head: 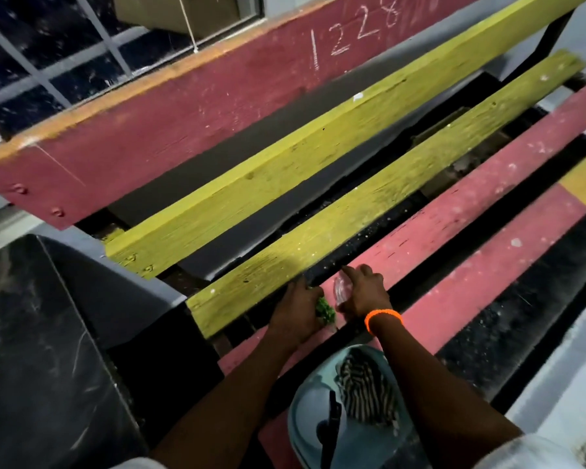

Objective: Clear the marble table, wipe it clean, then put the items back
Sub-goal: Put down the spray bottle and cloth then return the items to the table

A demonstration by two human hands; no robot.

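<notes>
Painted wooden slats in red and yellow make up the bench (420,228) that fills the view, its maroon backrest plank (183,106) chalked with the digits 1228 and standing before a barred window (48,45)

Near the bench's left end, the left hand (296,311) is curled around a small green leafy clump (325,309), knuckles up, lying where the yellow seat slat (352,211) meets the first pink one. Just beside it, the right hand (364,292) rests on the pink slat (454,204) with its index finger stretched forward; under its palm sits a small clear, glassy object (341,288) whose exact kind cannot be told, and the remaining fingers are bent over it in what looks like a loose grasp. An orange bead bracelet (383,319) circles the right wrist

Nearer the front edge of the bench, between the two forearms, a pale blue-grey round tray (305,414) lies on the slats. It carries a crumpled striped cloth (366,390) toward its right side and a dark slim handle-like item (332,424) toward its middle

At lower left, beyond the bench's end, a dark polished slab (41,350) with pale scratches shows, possibly the marble desk, though that is uncertain
</notes>
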